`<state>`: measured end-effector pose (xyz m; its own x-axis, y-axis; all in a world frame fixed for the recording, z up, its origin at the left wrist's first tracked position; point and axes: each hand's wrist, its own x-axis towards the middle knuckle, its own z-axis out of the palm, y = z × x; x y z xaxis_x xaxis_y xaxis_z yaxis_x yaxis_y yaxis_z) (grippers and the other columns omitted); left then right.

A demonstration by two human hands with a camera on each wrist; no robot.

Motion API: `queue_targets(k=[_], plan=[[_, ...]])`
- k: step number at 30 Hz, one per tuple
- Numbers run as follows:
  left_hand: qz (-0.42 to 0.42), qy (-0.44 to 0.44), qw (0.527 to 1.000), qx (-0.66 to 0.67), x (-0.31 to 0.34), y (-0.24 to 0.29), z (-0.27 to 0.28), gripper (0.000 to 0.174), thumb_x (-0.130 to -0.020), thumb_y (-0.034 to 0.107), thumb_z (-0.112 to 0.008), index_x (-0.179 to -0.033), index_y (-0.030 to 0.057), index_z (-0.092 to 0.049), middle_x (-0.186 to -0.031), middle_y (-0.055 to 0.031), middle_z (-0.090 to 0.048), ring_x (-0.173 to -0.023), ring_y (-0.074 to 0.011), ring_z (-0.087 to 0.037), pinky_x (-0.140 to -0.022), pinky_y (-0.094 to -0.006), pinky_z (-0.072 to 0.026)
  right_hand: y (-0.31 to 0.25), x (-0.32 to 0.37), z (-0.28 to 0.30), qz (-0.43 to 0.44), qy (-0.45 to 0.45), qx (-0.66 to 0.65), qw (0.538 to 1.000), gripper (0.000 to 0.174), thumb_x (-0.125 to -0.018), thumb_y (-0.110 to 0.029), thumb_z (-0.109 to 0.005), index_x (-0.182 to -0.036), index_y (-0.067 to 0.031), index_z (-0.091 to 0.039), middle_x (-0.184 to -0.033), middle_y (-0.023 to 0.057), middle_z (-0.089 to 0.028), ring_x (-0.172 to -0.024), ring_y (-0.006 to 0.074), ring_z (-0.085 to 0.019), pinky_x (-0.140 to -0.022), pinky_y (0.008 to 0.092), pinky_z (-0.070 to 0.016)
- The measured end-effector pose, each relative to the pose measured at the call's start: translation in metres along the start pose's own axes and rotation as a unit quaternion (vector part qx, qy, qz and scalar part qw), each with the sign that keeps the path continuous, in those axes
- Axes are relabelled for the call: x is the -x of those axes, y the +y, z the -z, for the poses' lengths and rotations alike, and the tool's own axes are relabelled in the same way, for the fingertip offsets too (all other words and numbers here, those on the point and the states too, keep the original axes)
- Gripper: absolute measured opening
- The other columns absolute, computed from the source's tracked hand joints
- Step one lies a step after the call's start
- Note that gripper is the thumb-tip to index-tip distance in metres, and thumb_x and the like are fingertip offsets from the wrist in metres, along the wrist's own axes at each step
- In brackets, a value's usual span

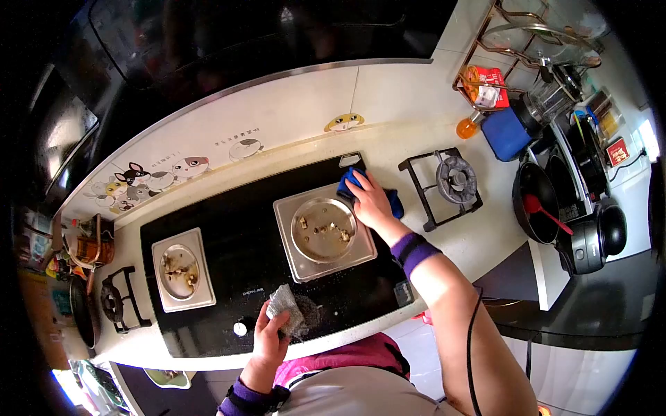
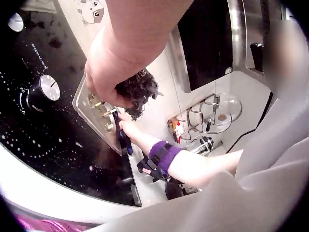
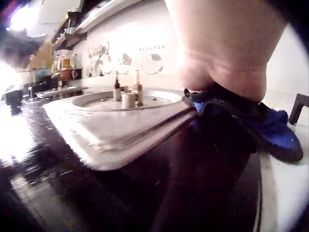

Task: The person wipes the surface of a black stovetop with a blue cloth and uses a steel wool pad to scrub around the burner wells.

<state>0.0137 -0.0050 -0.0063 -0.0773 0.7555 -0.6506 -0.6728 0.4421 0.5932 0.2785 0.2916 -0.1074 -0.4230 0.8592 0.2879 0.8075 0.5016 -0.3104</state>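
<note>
In the head view my left hand [image 1: 269, 338] grips a grey scouring pad [image 1: 286, 308] above the front of the black gas cooktop [image 1: 239, 208], near a control knob [image 1: 240, 328]. The left wrist view shows the crumpled pad [image 2: 138, 93] under my curled fingers. My right hand [image 1: 373, 202] presses a blue cloth [image 1: 396, 202] at the cooktop's back right corner, fingers laid out over it. Beside that hand is the right burner's square metal plate [image 1: 285, 217] with its round recess and exposed burner parts. Part of the cloth [image 3: 277, 133] spreads out beneath my palm in the right wrist view.
A second burner plate [image 1: 202, 295] sits on the left. Lifted-off pan supports stand on the counter, one [image 1: 428, 220] at right with a burner ring, another [image 1: 136, 305] at left. A wok [image 1: 525, 218] with a red utensil and a wire rack [image 1: 479, 41] stand at right.
</note>
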Motion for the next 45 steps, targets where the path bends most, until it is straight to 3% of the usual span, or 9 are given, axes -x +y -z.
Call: queue_targets(k=[6,11,16,19,27,33,35,43,45], plan=[[-0.001,0.009,1.0,-0.009,0.005,-0.002,-0.007,0.047,-0.089,0.003,-0.064,-0.134,0.0074,-0.054,-0.114,-0.0051,-0.067,-0.107,-0.0192,-0.064,-0.091,-0.0325,-0.0517,-0.006,0.016,0.014,0.111,-0.032,-0.038,0.993,0.052,-0.079,0.0,-0.062,-0.129,-0.0126,-0.066,-0.148,0.0102,-0.049,-0.138,0.0414,-0.042,-0.113,0.0477,-0.0416],[0.001,0.005,1.0,0.017,0.005,0.0,-0.005,0.046,-0.089,0.002,-0.063,-0.134,0.0078,-0.054,-0.114,-0.0064,-0.066,-0.107,-0.0205,-0.064,-0.09,-0.0343,-0.0534,-0.034,0.085,0.051,0.088,-0.091,-0.05,0.991,0.055,-0.076,0.002,-0.061,-0.129,-0.01,-0.066,-0.151,0.0108,-0.045,-0.14,0.0391,-0.041,-0.117,0.0464,-0.0371],[-0.014,0.007,1.0,0.005,0.004,0.001,0.004,0.045,-0.09,0.002,-0.062,-0.134,0.007,-0.054,-0.114,-0.0064,-0.067,-0.105,-0.0213,-0.066,-0.089,-0.0344,-0.0538,-0.018,0.032,0.024,0.103,-0.043,-0.032,0.993,0.06,-0.077,-0.001,-0.061,-0.136,-0.0102,-0.06,-0.15,0.0122,-0.046,-0.14,0.0395,-0.04,-0.118,0.0475,-0.0358],[-0.012,0.014,1.0,0.0,0.005,-0.002,0.004,0.044,-0.09,0.003,-0.061,-0.133,0.0064,-0.055,-0.114,-0.006,-0.067,-0.104,-0.0206,-0.065,-0.09,-0.0333,-0.0529,-0.019,-0.008,0.008,0.052,-0.049,-0.021,0.997,0.062,-0.078,-0.002,-0.063,-0.139,-0.0118,-0.058,-0.151,0.0116,-0.046,-0.14,0.0402,-0.04,-0.117,0.0462,-0.0368],[-0.034,0.027,0.999,0.021,0.009,0.005,0.011,0.044,-0.089,0.003,-0.063,-0.132,0.0071,-0.057,-0.114,-0.0053,-0.067,-0.106,-0.0189,-0.063,-0.091,-0.0328,-0.0507,-0.017,0.055,0.035,0.061,-0.074,-0.02,0.995,0.061,-0.078,0.0,-0.06,-0.137,-0.0136,-0.061,-0.151,0.0099,-0.046,-0.141,0.0405,-0.04,-0.117,0.0458,-0.037],[0.012,0.083,0.996,-0.007,0.006,0.003,0.011,0.051,-0.088,0.006,-0.065,-0.137,0.0086,-0.053,-0.117,-0.0037,-0.066,-0.109,-0.0195,-0.061,-0.093,-0.0341,-0.0486,-0.028,-0.004,0.01,0.089,-0.058,-0.029,0.994,0.059,-0.075,0.002,-0.061,-0.132,-0.0127,-0.064,-0.149,0.01,-0.048,-0.14,0.0415,-0.041,-0.115,0.0456,-0.0401],[0.0,0.052,0.999,-0.001,-0.001,-0.004,0.012,0.053,-0.087,0.008,-0.067,-0.138,0.0094,-0.052,-0.118,-0.0031,-0.065,-0.11,-0.0192,-0.06,-0.092,-0.0339,-0.048,-0.032,-0.015,0.002,0.077,-0.059,-0.03,0.995,0.058,-0.075,0.001,-0.061,-0.131,-0.0125,-0.065,-0.149,0.011,-0.048,-0.14,0.0415,-0.041,-0.115,0.0454,-0.04],[0.0,0.02,1.0,0.005,-0.007,-0.003,0.014,0.054,-0.086,0.009,-0.068,-0.138,0.0106,-0.052,-0.117,-0.0025,-0.065,-0.11,-0.018,-0.06,-0.09,-0.0334,-0.0483,-0.05,0.092,0.031,0.043,-0.027,-0.069,0.996,0.057,-0.076,-0.002,-0.061,-0.132,-0.0071,-0.062,-0.151,0.0151,-0.043,-0.142,0.0435,-0.035,-0.116,0.0528,-0.0334],[-0.003,0.019,1.0,0.012,-0.006,-0.004,0.017,0.053,-0.087,0.009,-0.068,-0.137,0.0105,-0.053,-0.116,-0.0023,-0.065,-0.109,-0.0178,-0.06,-0.089,-0.0334,-0.0487,-0.071,0.122,0.039,-0.011,-0.059,-0.066,0.996,0.069,-0.076,-0.005,-0.062,-0.144,-0.0023,-0.049,-0.157,0.0177,-0.031,-0.147,0.0434,-0.026,-0.119,0.0537,-0.0267]])
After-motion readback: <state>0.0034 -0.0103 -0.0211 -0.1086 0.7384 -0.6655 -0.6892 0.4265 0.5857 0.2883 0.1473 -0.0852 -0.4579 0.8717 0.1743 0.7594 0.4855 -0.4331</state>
